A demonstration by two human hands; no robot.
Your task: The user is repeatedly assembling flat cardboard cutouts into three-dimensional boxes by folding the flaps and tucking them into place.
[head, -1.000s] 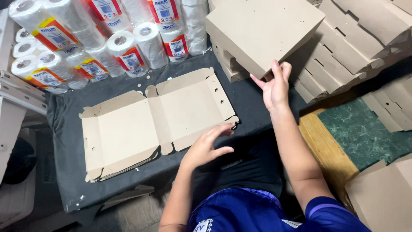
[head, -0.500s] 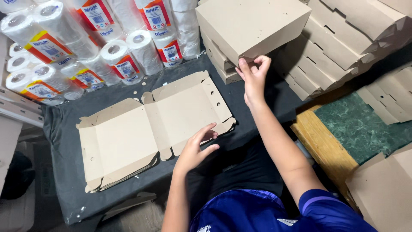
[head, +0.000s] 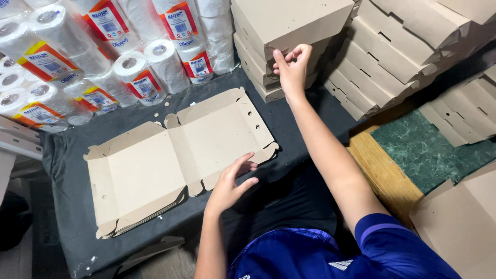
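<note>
Flat unfolded cardboard box blank (head: 181, 155) spread on dark cloth (head: 67, 206), topmost of a thin pile. Left hand (head: 232, 183) resting at the blank's near right edge, fingers loosely spread, touching the flap, gripping nothing. Right hand (head: 292, 64) beyond the blank, up at the folded box (head: 289, 20) crowning a stack, fingers curled onto its front edge. Wrapped paper rolls (head: 103, 62) behind the blank.

A flat box blank (head: 175, 160) is spread on a dark cloth (head: 67, 206), its near edge touched by the left hand (head: 232, 183). The top folded box (head: 289, 20) of a stack is gripped by the right hand (head: 292, 67). Wrapped paper rolls (head: 103, 57) are piled behind.
</note>
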